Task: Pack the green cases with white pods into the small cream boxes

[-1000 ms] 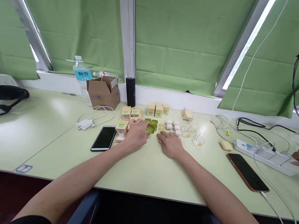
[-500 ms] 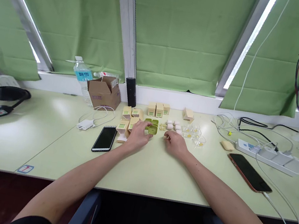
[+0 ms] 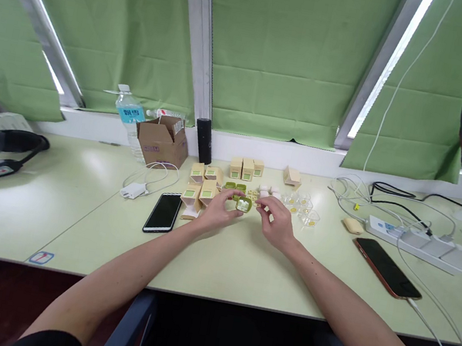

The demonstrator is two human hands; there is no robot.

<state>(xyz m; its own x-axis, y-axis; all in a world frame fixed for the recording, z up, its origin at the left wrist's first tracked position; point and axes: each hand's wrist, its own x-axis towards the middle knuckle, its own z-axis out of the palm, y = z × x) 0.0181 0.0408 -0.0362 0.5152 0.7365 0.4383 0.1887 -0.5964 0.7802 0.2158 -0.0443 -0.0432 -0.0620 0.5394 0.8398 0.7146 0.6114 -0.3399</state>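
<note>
The left hand (image 3: 216, 211) is clamped on a green cup (image 3: 244, 204), thumb on the near side and fingers on the far side, just below and right of the centre of the frame. Something pale shows inside the cup, too small for me to say what. The right hand (image 3: 278, 224) is just beside it, thumb and finger bunched close together by the cup's right edge. Can't tell if there's a piece pinched in there.

My worry is that fingertip grip. Squeeze it unevenly and I reckon the cup could tip and spill whatever's inside. If the right hand is pinching something and fumbles it, it could vanish among the beige bits (image 3: 254, 195) right behind.

Next ring out, there are two more cups (image 3: 235, 187) near the middle of the frame, then pink blocks (image 3: 270, 192) and clear cups (image 3: 303, 206) to the right. A careless rightward swing of the knuckles could scatter those, they look pretty light. Same deal on the other side: tan boxes (image 3: 190, 194) crowd the left hand, so an elbow-out pull back could knock one onto the phone (image 3: 162, 213).

Further out on the bench (image 3: 240, 270), there's a carton (image 3: 162, 143) left of centre and a power strip (image 3: 419, 247) at far right, both well clear of the hands.
</note>
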